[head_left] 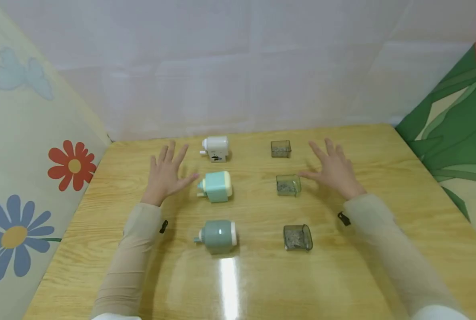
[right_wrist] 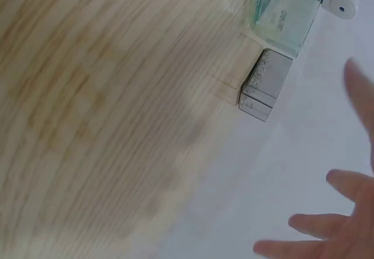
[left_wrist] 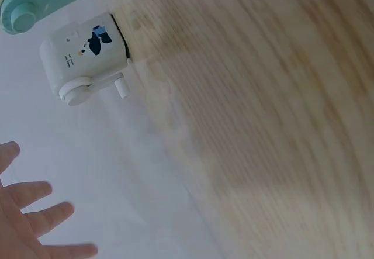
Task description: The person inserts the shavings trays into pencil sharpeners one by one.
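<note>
Three crank pencil sharpeners stand in a column: a white one [head_left: 217, 147] at the back, a mint one with a cream face [head_left: 217, 186] in the middle, a dark green one [head_left: 219, 238] nearest. To their right lie three see-through shavings drawers, the far one [head_left: 280, 149], the middle one [head_left: 288, 186] and the near one [head_left: 297, 238], with grey shavings inside. My left hand [head_left: 166, 176] hovers left of the sharpeners, fingers spread, thumb by the mint one's crank. Right of the drawers, my right hand [head_left: 335, 171] spreads its fingers too, thumb overlapping the middle drawer's edge. Both hold nothing.
The wooden table [head_left: 258, 284] ends at a pale cloth backdrop [head_left: 238, 80]. Flower-painted panels flank it, one at the left [head_left: 26, 146] and one at the right [head_left: 458, 124]. Dark strap buckles hang by both cuffs.
</note>
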A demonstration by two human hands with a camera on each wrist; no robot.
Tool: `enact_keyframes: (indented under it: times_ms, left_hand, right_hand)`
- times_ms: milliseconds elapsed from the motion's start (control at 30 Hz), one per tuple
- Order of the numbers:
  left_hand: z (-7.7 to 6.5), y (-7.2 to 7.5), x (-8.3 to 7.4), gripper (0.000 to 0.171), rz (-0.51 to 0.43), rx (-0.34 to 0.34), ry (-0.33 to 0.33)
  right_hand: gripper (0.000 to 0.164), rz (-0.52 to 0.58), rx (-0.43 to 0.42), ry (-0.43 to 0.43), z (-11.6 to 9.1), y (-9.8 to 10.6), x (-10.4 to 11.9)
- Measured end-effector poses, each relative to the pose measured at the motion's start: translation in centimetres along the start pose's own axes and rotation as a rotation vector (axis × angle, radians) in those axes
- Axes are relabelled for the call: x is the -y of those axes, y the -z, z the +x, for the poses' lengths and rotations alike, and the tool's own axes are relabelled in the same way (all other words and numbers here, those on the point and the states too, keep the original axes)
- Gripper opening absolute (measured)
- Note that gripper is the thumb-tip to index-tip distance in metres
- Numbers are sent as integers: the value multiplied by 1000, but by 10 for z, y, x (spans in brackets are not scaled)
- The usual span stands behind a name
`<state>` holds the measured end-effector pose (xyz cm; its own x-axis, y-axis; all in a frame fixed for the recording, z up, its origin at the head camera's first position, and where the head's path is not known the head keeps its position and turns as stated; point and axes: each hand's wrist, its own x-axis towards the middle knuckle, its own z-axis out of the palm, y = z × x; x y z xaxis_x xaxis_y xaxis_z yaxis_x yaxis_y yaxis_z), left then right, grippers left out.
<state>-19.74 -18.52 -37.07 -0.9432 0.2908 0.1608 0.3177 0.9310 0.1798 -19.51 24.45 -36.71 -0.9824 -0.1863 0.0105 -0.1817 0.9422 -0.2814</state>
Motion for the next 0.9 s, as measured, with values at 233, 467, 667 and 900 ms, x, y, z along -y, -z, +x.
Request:
enact_keyframes:
  times_ms: [233, 467, 667, 900]
  left_hand:
    - [0, -1, 0, 66, -84, -108, -64]
    - [-3, 2, -3, 42, -151, -142, -47]
    - [2, 12, -5, 41, -134, -66, -5]
    - [15, 25, -4, 33, -147, 2, -34]
  right_hand:
    - [74, 71, -75, 36, 2, 4, 0]
    - [47, 117, -78, 14, 4, 5, -2]
    - [44, 128, -33, 15, 9, 8, 2]
    - [31, 71, 32, 40, 23, 12, 9]
